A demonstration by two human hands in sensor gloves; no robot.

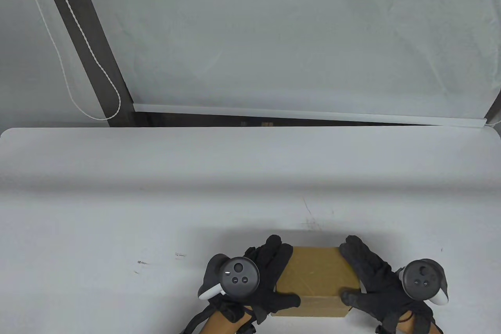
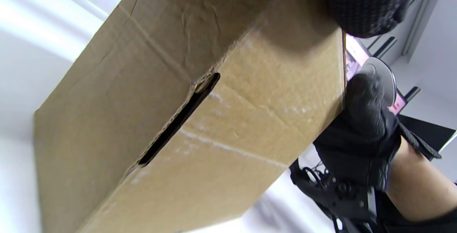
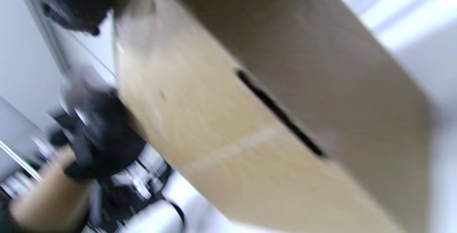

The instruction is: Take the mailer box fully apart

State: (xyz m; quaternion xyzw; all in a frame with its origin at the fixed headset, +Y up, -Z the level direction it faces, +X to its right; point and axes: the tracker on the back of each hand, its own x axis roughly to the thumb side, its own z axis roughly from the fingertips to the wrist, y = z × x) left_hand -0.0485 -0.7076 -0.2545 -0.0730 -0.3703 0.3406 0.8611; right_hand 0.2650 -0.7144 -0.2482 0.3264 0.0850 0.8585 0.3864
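Note:
A closed brown cardboard mailer box sits at the table's near edge between my hands. My left hand grips its left side, fingers over the top and thumb on the front face. My right hand grips its right side the same way. In the left wrist view the box fills the frame, showing a dark slot along a fold, with my right hand at its far corner. The right wrist view is blurred; it shows the box and my left hand beyond it.
The white table stretches away from the box on the left and far sides. A white blind and a dark post with a cord stand behind the table's far edge.

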